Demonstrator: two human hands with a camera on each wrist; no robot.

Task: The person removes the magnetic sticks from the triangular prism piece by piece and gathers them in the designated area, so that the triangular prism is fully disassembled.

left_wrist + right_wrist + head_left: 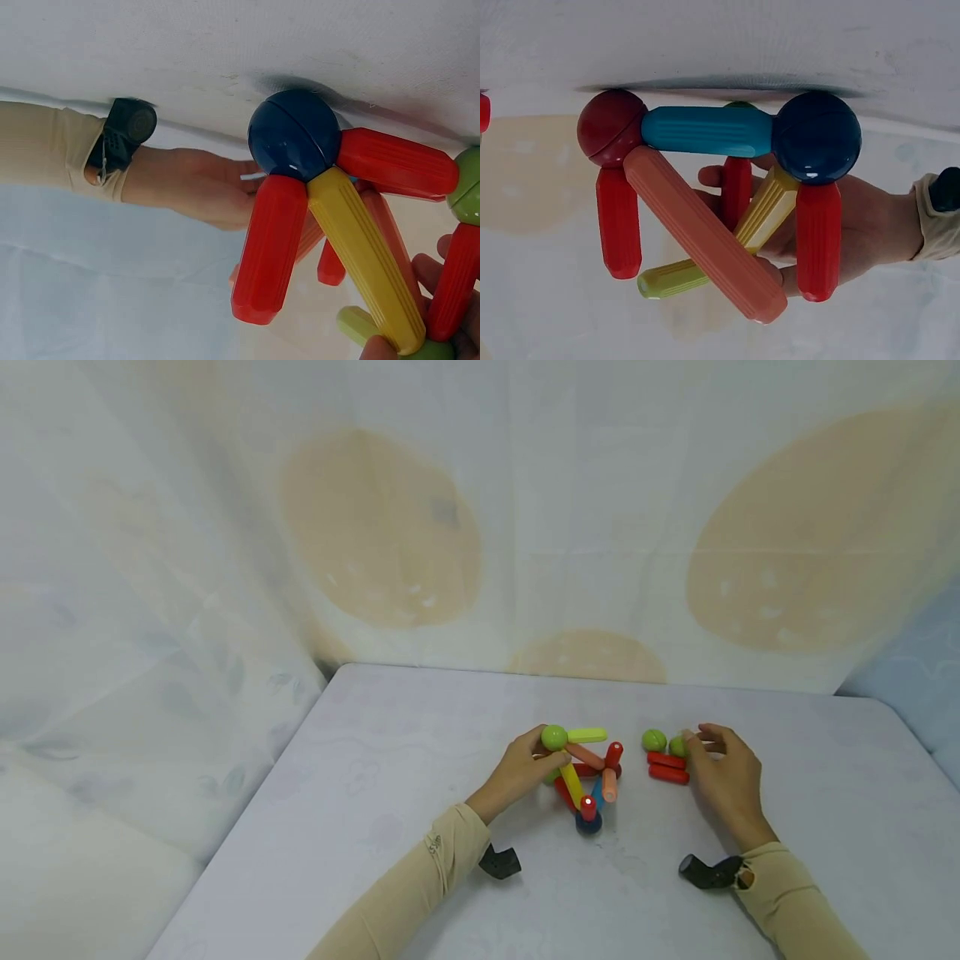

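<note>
A small frame of coloured rods and balls, the rod-and-ball frame (583,777), is set on the white table (375,827), and everything else is placed around it. Its top green ball (554,737) is gripped by the left hand (517,772), whose fingers are curled against the near side of the frame. A lime rod (587,735) is seen sticking out from that ball, and a yellow rod (572,783) is run down from it to the dark blue ball (588,823) at the frame's near corner. To the right of the frame, well apart from it, two loose green balls (655,741) and two red rods (667,767) are laid. The nearer of those balls is pinched by the fingertips of the right hand (723,777), which is rested on the table there.
</note>
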